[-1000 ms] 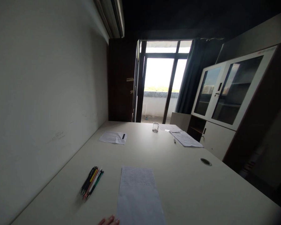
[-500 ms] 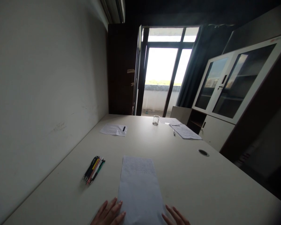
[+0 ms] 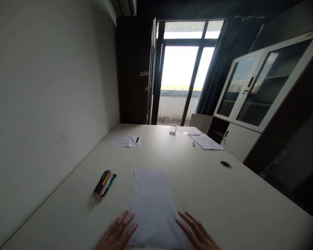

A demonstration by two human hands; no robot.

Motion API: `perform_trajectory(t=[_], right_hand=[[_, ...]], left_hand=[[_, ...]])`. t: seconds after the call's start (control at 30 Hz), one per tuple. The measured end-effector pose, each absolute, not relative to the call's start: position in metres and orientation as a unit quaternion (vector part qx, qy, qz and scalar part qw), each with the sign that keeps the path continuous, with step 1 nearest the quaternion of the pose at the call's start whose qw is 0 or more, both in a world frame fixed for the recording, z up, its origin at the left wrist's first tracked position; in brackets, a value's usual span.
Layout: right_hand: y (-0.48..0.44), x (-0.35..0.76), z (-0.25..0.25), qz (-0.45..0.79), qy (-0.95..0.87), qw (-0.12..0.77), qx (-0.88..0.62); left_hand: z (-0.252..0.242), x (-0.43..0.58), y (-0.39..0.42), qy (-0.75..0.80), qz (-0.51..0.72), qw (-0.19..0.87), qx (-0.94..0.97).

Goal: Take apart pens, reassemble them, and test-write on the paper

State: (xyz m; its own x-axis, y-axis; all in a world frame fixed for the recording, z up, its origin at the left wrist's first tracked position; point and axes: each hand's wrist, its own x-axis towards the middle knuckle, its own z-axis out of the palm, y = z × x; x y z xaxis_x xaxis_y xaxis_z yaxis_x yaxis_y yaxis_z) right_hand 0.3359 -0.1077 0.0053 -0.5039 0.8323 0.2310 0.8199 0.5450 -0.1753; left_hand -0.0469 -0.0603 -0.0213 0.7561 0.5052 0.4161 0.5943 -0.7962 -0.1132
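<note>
A white sheet of paper (image 3: 152, 205) with faint writing at its far end lies on the pale table (image 3: 206, 201) in front of me. My left hand (image 3: 117, 232) rests flat beside the sheet's near left edge, fingers spread, fingertips touching the paper. My right hand (image 3: 197, 233) lies flat at the near right edge, fingers apart. Neither hand holds anything. A bundle of several coloured pens (image 3: 104, 180) lies to the left of the sheet.
Farther back lie a folded paper (image 3: 125, 140), a small glass (image 3: 173, 129), more sheets (image 3: 205, 140) with a pen (image 3: 193, 142), and a cable hole (image 3: 225, 164). A wall runs along the left; a glass-door cabinet (image 3: 261, 93) stands right, a bright balcony door (image 3: 182, 76) behind.
Both hands have come forward into view onto the table at the sheet's near edges. The camera has tilted down a little.
</note>
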Motion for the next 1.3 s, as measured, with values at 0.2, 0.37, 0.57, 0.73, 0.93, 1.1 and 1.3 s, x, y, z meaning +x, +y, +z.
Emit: perform_trajectory(t=[0.2, 0.37, 0.57, 0.73, 0.93, 1.1, 1.3], right_hand=[[-0.076, 0.295, 0.032, 0.077, -0.882, 0.149, -0.439], [-0.050, 0.274, 0.015, 0.103, -0.893, 0.144, -0.414], [-0.042, 0.266, -0.002, 0.106, -0.896, 0.142, -0.407], [-0.046, 0.264, -0.007, 0.082, -0.903, 0.148, -0.395], [-0.048, 0.264, -0.010, 0.045, -0.901, 0.147, -0.406], [-0.047, 0.262, -0.007, 0.048, -0.901, 0.122, -0.413], [-0.047, 0.259, -0.005, 0.041, -0.898, 0.121, -0.420]], left_hand=[[0.027, -0.014, -0.039, -0.302, -0.135, -0.005, -0.944], [0.019, 0.015, -0.024, -0.288, -0.133, -0.046, -0.947], [-0.002, 0.014, -0.020, -0.308, -0.130, -0.040, -0.942], [-0.003, 0.010, -0.019, -0.320, -0.115, -0.032, -0.940], [-0.004, 0.007, -0.019, -0.332, -0.090, -0.029, -0.938], [-0.004, 0.007, -0.019, -0.347, -0.081, -0.026, -0.934], [0.001, 0.008, -0.019, -0.353, -0.069, -0.038, -0.932]])
